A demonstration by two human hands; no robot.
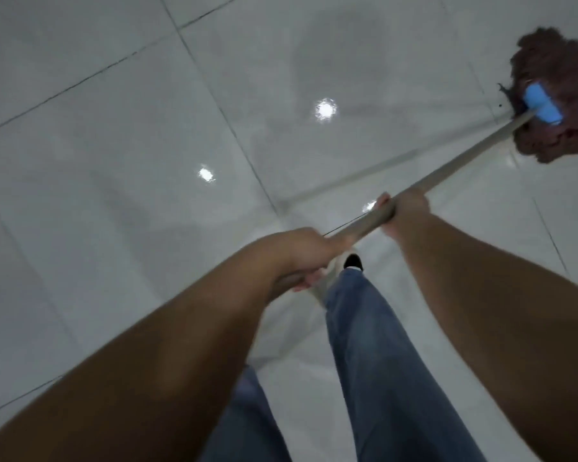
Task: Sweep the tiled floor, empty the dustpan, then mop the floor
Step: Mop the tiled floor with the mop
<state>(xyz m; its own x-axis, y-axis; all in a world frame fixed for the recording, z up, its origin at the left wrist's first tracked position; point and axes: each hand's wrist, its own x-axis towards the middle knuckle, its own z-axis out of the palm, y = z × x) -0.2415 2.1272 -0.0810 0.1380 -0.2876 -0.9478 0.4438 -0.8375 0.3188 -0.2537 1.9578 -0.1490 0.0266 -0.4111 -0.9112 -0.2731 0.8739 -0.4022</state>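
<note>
A glossy tiled floor (pixel 107 135), streaked with damp sheen and dotted with reflected ceiling lights, fills the left of the view. Near the centre the left hand (pixel 297 255) wraps its fingers around the upper end of the mop handle (pixel 454 161), above a blue-jeaned leg (pixel 374 345) and a dark shoe (pixel 353 261). Just beyond, the right hand (pixel 401 211) curls its fingers around the shaft lower down, the two hands set apart along it. The pole slants up to the right, ending at a blue clamp (pixel 543 106) and a dark reddish-brown mop head (pixel 554 61) lying spread on the tiles at the far right. By the look of it, the mopping stage is under way; it should go best with the strands kept flat, the passes overlapping across grout lines, and the feet staying off wet tiles.
</note>
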